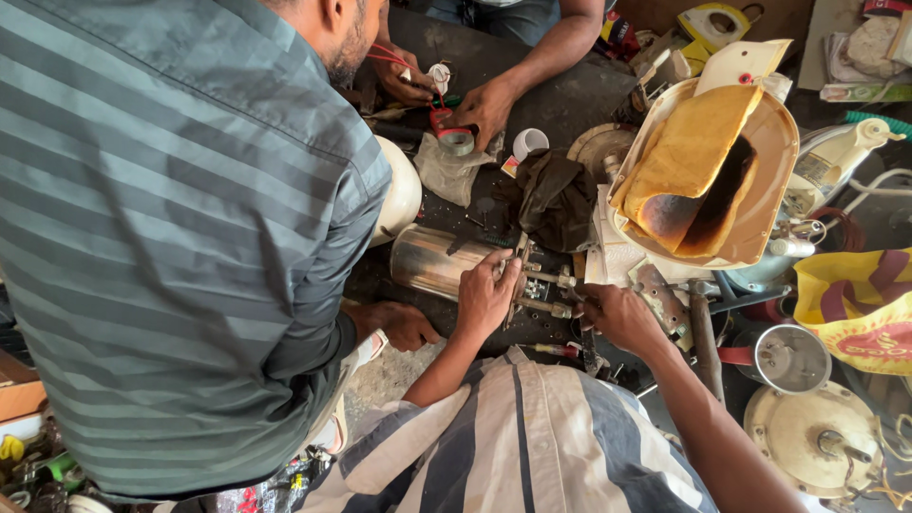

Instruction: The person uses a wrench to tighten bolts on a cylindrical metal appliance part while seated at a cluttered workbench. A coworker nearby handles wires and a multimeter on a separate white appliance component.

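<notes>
My left hand (484, 294) grips the end of a shiny metal cylinder (432, 258) where a small metal frame with long bolts (540, 283) joins it. My right hand (617, 318) is curled around the free end of one of those bolts, just right of the frame. Both my forearms reach forward over my striped white and blue cloth (513, 437). A red-handled screwdriver (556, 350) lies on the dark work surface (570, 95) below the frame, between my hands.
A person in a grey-green striped shirt (171, 237) crouches at left, one hand (404, 325) beside the cylinder. At the top, another person's hands (480, 109) hold red wire and a tape roll (456, 141). A dark cloth (556, 195), scorched cream housing (760, 180), hammer (705, 332) and motor plate (817, 437) crowd the right.
</notes>
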{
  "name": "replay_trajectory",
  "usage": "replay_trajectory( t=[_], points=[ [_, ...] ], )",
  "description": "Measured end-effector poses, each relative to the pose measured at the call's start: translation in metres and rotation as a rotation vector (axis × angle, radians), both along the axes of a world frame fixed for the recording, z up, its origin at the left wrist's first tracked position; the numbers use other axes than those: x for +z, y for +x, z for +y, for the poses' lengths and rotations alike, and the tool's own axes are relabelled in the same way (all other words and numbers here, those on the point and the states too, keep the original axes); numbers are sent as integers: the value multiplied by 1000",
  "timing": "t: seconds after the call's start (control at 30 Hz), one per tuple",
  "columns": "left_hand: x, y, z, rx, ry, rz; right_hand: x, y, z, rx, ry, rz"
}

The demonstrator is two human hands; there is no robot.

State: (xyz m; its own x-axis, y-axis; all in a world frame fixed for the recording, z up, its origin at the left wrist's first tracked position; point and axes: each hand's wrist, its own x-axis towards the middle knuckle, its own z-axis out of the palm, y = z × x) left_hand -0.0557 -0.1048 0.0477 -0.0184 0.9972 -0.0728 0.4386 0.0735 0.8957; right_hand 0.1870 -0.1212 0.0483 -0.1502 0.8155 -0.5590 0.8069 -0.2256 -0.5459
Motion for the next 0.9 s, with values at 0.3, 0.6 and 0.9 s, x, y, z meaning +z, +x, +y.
replay_trajectory(
  t=[0.3,0.6,0.9],
  points=[
    [3,-3,12,-73,-145,29,53,-16,3,-143,159,152],
    [-1,2,15,-62,-149,-8,51,-40,42,130,108,98],
    [-1,3,12,-56,-96,-7,40,-46,78,288,237,-72]
  ],
)
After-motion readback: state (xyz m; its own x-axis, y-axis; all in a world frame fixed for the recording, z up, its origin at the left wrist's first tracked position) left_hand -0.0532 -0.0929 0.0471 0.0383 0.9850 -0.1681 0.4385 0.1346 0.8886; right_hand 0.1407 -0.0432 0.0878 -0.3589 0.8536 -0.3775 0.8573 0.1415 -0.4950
